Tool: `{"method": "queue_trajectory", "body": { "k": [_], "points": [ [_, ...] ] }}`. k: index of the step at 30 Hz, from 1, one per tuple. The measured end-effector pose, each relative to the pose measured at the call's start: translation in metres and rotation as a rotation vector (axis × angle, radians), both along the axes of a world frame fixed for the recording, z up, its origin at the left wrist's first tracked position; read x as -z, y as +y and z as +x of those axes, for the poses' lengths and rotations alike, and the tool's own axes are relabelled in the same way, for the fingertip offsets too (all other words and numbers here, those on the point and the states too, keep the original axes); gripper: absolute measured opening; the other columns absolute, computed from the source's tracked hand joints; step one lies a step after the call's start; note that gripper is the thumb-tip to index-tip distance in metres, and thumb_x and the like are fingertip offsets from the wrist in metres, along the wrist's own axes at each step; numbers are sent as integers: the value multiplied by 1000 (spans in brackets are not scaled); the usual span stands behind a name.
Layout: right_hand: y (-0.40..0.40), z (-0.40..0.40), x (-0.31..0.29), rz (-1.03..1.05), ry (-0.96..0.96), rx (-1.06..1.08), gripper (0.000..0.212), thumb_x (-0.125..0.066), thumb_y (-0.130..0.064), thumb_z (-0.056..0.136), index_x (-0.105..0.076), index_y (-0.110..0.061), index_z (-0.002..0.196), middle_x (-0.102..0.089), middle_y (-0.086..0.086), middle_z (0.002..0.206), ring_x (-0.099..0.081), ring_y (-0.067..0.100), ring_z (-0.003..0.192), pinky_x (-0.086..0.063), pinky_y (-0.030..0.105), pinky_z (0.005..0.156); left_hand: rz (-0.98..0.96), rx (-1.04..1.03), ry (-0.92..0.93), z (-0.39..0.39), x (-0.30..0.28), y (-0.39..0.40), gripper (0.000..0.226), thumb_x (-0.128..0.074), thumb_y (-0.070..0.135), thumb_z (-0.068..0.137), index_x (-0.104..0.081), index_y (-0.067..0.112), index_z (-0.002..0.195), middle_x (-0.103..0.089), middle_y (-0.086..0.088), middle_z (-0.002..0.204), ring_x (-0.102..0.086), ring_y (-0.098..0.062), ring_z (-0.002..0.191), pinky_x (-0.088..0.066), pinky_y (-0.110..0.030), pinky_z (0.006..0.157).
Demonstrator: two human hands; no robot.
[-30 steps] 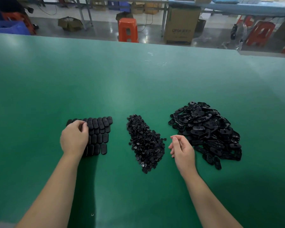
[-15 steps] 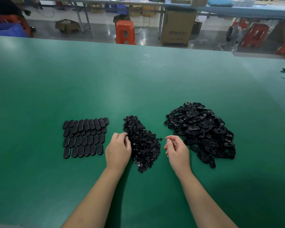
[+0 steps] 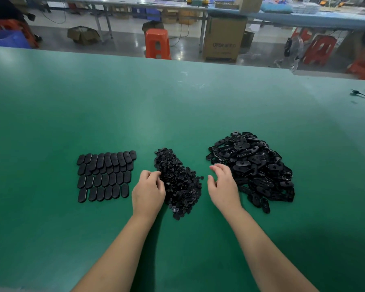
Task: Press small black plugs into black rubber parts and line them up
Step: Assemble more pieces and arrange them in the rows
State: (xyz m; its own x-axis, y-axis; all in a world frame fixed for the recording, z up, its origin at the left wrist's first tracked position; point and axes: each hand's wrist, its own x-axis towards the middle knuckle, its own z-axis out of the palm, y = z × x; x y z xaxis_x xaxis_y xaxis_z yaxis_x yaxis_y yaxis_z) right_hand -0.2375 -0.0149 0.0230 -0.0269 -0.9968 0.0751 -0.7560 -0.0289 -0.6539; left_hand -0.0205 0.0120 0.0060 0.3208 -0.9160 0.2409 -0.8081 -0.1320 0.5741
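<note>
Green table [image 3: 177, 106], near-edge middle:
- Small black plugs [image 3: 180, 182], loose heap, centre
- Black rubber parts [image 3: 255, 165], oval, loose pile, toward right edge
- Finished parts [image 3: 105, 175], four flat rows, toward left edge, apart from plugs
- Left hand [image 3: 149, 192]: fingers curled, tips in the plug heap's left side; whether a plug is pinched cannot be told
- Right hand [image 3: 223, 186]: fingers spread and relaxed, holding nothing, between both piles, at the rubber pile's near-left edge
</note>
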Motion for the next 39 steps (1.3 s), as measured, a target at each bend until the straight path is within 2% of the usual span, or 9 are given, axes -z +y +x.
{"method": "queue_trajectory", "body": {
  "k": [2,7,11,16,26,29,33,36,39],
  "points": [
    [-13,-6,-8,27,137,-28,46,-49,-23,104,-47,-13,149,-33,-4,159,-64,18,104,-49,32,90,1,3,-3,0,0,0,23,-59,13,95,-71,11,114,-58,2,98,-55,-17,59,-42,-28,55],
    [-47,-17,-19,147,468,-87,56,-42,-32,107,-27,-13,158,-21,-1,166,-61,25,121,-51,36,87,4,2,1,0,-1,-1,23,-58,13,95,-71,12,115,-60,2,101,-58,-17,63,-45,-29,58],
    [-57,-18,-17,99,665,-106,39,-41,-33,108,-44,-11,141,-46,5,143,-68,28,101,-53,35,74,-24,-4,17,0,1,-2,23,-58,10,94,-71,12,112,-62,2,100,-56,-17,62,-40,-28,58],
    [-66,-15,-19,44,715,-102,17,-54,-17,102,-55,-13,119,-55,4,120,-66,27,82,-41,31,61,-27,-10,17,1,4,-4,22,-58,11,94,-71,13,111,-62,3,100,-55,-15,62,-39,-28,58],
    [-67,-19,-22,-36,670,-87,24,-59,-12,98,-51,-15,120,-55,3,117,-64,26,77,-41,31,57,-22,-4,16,1,3,-4,22,-58,11,94,-71,14,111,-62,3,100,-57,-17,63,-42,-29,59],
    [-63,-17,-25,-77,482,-68,40,-56,-22,102,-46,-13,140,-49,6,129,-66,29,89,-47,33,65,-21,-8,10,1,2,-4,23,-59,9,93,-71,12,113,-63,1,101,-59,-20,65,-47,-31,58],
    [-55,-9,-30,-13,-20,7,40,-48,-19,105,-48,-9,143,-51,9,127,-56,20,95,-44,30,80,-18,-24,-33,0,2,-4,31,-62,10,91,-69,10,122,-59,-2,103,-56,-20,66,-42,-29,59],
    [-42,-4,-26,130,-507,162,30,-44,-13,106,-59,-14,132,-63,5,98,-56,10,74,-53,27,65,-5,-15,-87,0,4,-4,33,-61,15,93,-69,9,124,-58,-4,103,-55,-21,69,-44,-31,61],
    [-25,0,-14,195,-717,195,22,-49,-15,105,-68,-16,116,-65,-1,85,-54,-2,56,-49,16,53,16,-12,-113,-1,3,-4,29,-60,18,95,-71,8,119,-59,-6,105,-57,-25,71,-50,-35,65]
  ]
}}
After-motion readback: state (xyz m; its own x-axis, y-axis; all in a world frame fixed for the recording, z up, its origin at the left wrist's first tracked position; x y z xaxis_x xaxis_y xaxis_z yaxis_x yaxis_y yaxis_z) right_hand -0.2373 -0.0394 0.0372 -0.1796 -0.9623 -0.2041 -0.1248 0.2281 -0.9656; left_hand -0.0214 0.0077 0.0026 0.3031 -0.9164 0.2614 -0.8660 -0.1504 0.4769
